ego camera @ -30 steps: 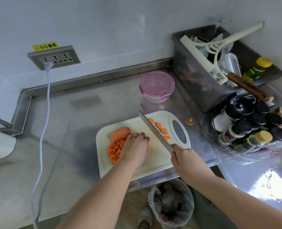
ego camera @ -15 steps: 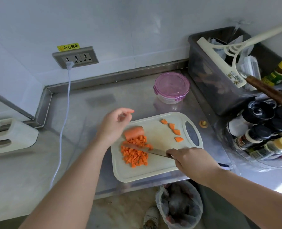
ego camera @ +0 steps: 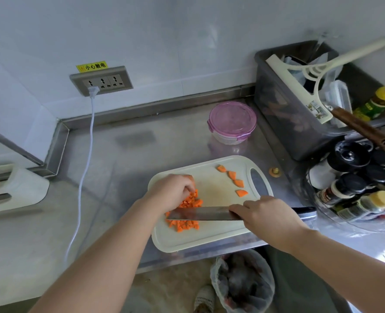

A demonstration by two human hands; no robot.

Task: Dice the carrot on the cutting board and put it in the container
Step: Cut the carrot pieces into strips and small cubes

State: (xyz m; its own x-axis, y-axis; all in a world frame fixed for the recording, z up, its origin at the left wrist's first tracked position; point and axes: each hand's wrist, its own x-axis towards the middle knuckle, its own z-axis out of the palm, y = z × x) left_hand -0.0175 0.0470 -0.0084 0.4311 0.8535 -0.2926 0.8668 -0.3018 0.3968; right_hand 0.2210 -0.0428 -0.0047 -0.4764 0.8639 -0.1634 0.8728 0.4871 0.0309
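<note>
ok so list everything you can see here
cutting board: one, cream, counter front
carrot dice: pile, orange, board's left
carrot wedges: four, orange, board's right
knife: one, steel, flat over the dice
container: one, pink lid, behind the board
bin: one, grey, right rear corner
squeegee: one, cream, in the bin
spice jars: several, black caps mostly, right of board
socket: one, grey, on wall
cable: one, white, plugged into socket
bag: one, translucent, floor below
left hand: one, fingers bent onto the dice
right hand: one, grips the knife
</note>
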